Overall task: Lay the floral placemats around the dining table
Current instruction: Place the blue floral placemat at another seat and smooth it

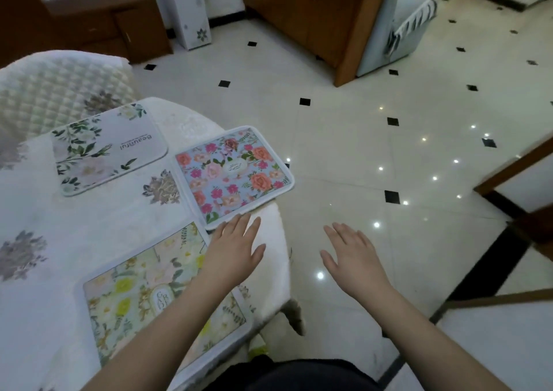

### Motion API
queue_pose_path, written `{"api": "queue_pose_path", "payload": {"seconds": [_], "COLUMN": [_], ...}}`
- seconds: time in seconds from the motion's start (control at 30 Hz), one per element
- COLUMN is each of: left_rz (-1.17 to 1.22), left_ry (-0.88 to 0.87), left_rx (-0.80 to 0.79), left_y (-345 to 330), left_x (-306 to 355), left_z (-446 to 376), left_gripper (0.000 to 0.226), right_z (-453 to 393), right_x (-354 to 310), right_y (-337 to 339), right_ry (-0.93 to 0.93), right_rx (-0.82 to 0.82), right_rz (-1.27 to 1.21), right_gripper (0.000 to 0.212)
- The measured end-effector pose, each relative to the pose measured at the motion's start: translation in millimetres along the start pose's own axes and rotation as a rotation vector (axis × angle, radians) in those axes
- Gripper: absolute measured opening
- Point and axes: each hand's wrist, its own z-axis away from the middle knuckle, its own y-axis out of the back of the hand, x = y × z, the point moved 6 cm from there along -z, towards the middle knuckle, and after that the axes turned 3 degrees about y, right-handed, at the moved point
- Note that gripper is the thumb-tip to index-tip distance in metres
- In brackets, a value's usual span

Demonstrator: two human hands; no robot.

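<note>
Three floral placemats lie on the white-clothed dining table (36,211). A pale one with green leaves (107,148) is farthest. A blue one with pink and orange roses (233,175) sits at the table's right edge, one corner hanging over it. A yellow-green one (143,295) lies nearest, partly under my left forearm. My left hand (236,250) is flat and open, fingertips touching the blue mat's near edge. My right hand (353,256) hovers open above the floor, off the table, holding nothing.
A quilted chair back (59,88) stands behind the table at the far left. Glossy cream floor tiles (389,157) with black diamonds spread to the right. Wooden cabinets (314,16) stand at the back, and wooden furniture legs (514,163) at the right edge.
</note>
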Motion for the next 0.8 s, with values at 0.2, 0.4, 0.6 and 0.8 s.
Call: {"api": "queue_pose_path", "payload": {"seconds": [0.2,0.4,0.6,0.8], "left_rz": [-0.019,-0.029,-0.029,-0.017], "left_ry": [-0.160,-0.188,-0.171,-0.077], "left_rx": [-0.016,-0.008,-0.050,-0.021], "left_y": [-0.5,-2.3,7.3,17.3], "left_x": [42.2,55.9,90.5,135.1], "left_z": [-40.0,-72.0,-111.0,-153.8], "left_gripper": [0.067,0.066,0.090,0.086], "right_z": [8.8,13.8,-10.9,-57.5], "right_x": [42.7,90.9,141.8,192.4], "right_y": [16.5,17.7,23.0,45.8], "right_ry": [-0.147,-0.241,-0.250,-0.181], "right_rx": [0.057,0.033,0.055,0.104], "right_rz": [0.013,-0.003,-0.052,-0.088], "right_gripper": [0.066,0.078,0.076,0.069]}}
